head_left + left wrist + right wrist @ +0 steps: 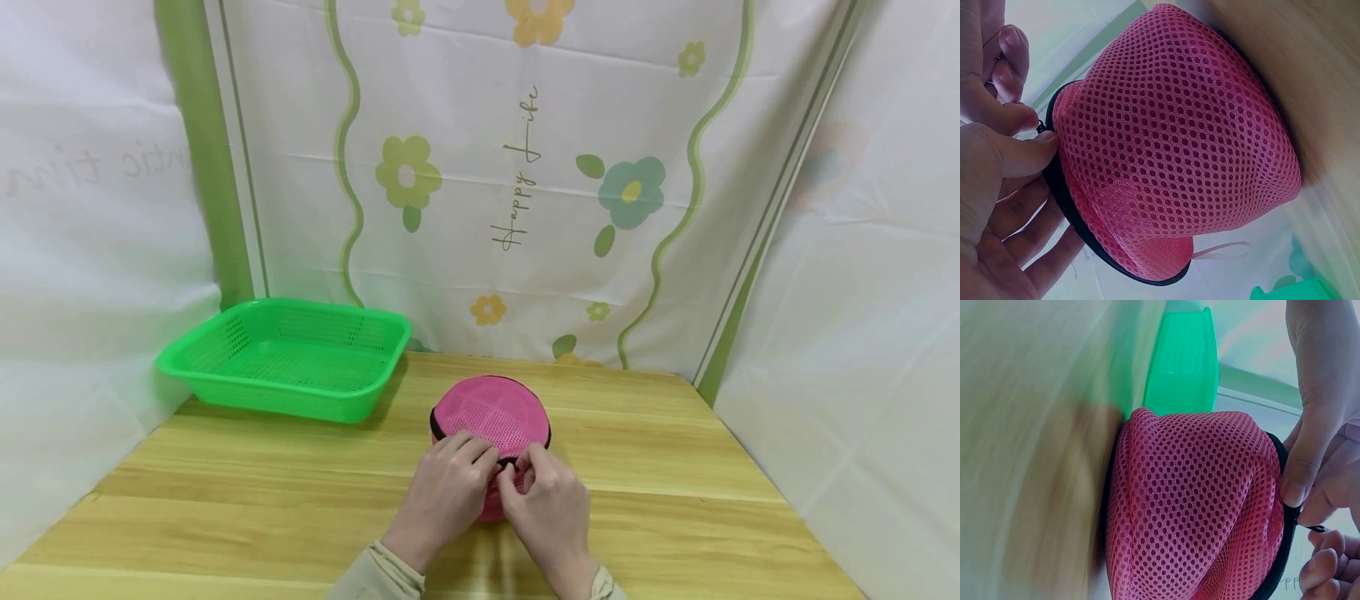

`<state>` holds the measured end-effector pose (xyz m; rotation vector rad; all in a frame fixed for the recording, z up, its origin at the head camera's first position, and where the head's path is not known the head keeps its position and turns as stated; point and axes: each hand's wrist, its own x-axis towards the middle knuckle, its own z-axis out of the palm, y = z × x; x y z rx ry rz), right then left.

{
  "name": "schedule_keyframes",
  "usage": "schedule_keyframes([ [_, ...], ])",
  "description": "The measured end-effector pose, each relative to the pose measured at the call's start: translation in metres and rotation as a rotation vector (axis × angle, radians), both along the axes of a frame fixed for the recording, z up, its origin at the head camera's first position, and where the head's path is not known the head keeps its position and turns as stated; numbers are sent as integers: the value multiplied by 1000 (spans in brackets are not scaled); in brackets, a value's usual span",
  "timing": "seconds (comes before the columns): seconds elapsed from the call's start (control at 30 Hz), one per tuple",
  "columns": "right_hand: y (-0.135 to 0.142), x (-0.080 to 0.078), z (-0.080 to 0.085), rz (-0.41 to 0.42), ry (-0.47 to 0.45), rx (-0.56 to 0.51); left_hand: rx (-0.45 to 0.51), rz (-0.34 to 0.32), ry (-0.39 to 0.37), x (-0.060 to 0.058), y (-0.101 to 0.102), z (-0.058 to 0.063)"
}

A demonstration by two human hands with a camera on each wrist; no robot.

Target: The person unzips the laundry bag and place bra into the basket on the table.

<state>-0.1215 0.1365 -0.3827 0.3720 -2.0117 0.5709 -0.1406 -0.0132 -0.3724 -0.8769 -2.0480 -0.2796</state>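
Observation:
A round pink mesh zip bag (491,412) with a black zipper rim stands upright on the wooden table, its lid facing up. My left hand (452,496) pinches the bag's black rim at the near side, thumb against the edge; its other fingers lie along the rim in the left wrist view. Close beside it, my right hand (551,504) pinches the small black zipper pull (1314,528) at the rim, its other fingers curled. Both hands partly cover the bag's front in the head view. Bag contents cannot be made out.
A green plastic basket (277,388) with perforated sides stands at the back left of the wooden table (675,500). White curtains (465,275) printed with flowers hang behind and on both sides. A thin light loop (1222,250) sticks out from the bag's side.

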Motion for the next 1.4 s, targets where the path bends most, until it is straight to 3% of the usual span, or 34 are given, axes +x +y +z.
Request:
schedule_keyframes([
  [0.83, 4, -3, 0, -27, -20, -30, 23, -31, 31, -2, 1, 0],
  [1.4, 6, -5, -1, -60, -37, -57, 6, -8, 23, -1, 0, -1],
])
